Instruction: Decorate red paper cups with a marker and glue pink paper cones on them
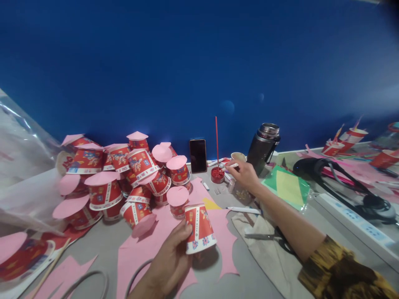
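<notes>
My left hand (pixel 177 253) is closed round a red paper cup (pixel 199 228) with a white flowered rim, held upside down over the table. Further back, my right hand (pixel 245 174) pinches a slim white stick-like thing (pixel 233 165), its kind unclear. Just left of those fingers stands a small round red pot (pixel 217 175) with a thin red stick (pixel 216 141) upright in it. Many upturned red cups with pink paper discs (pixel 101 178) on their bases are piled to the left. Cut pink paper (pixel 149 245) lies beneath the held cup.
A phone (pixel 198 155) leans against the blue wall. A dark thermos (pixel 263 145) stands behind my right hand. Scissors (pixel 262 236) lie on a cloth by my right forearm. Headphones (pixel 346 182), a power strip (pixel 352 228) and green paper (pixel 280 189) are at right.
</notes>
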{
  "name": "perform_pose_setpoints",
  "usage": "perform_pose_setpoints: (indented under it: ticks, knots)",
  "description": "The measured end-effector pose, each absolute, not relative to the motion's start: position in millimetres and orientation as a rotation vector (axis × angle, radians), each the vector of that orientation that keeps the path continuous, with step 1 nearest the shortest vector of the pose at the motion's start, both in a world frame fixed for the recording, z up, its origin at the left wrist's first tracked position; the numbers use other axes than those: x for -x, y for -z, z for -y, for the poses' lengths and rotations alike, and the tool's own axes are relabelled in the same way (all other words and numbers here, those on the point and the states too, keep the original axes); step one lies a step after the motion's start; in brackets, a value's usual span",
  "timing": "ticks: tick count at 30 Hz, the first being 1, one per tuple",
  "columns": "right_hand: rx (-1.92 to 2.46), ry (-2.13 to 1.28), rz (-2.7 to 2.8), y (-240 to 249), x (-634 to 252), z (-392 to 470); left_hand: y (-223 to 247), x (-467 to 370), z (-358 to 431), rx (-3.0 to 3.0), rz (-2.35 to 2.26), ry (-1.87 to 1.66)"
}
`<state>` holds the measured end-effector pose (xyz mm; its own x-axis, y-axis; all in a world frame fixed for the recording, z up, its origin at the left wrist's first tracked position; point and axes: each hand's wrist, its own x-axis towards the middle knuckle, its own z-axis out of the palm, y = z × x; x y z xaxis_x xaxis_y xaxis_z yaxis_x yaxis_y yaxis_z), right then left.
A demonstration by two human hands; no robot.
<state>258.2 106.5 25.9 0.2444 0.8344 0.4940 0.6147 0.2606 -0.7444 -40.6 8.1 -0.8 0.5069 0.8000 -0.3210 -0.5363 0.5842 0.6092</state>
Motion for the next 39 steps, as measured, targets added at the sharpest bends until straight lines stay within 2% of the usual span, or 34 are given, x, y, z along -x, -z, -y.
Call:
perform_pose_setpoints:
  ticks: [5, 10, 12, 14, 18, 23, 31, 39]
  knots:
    - [1.347, -0.369, 1.264, -48, -260, -99, 0, 41, -7, -0.47, -0.621, -0.821]
    - [1.213, -0.669, 1.173, -78, -240, -58, -5, 41, -8, -0.457, -0.653, -0.78]
    - [1.083, -0.906, 1.102, -82, -228, -30, -5, 41, -9, -0.437, -0.676, -0.774]
    - [1.027, -0.978, 1.1, -77, -217, -1, -4, 41, -10, -0.424, -0.671, -0.778]
    - [1.03, -0.896, 1.21, -54, -204, 40, -1, 41, -11, -0.479, -0.622, -0.78]
    - [0.979, -0.755, 1.294, -35, -201, 53, -4, 38, -10, -0.502, -0.657, -0.787]
    - [0.833, -0.569, 1.65, -48, -196, 59, -5, 37, -8, -0.567, -0.657, -0.828]
    - [0.813, -0.5, 1.732, -47, -195, 59, -8, 35, -6, -0.557, -0.643, -0.825]
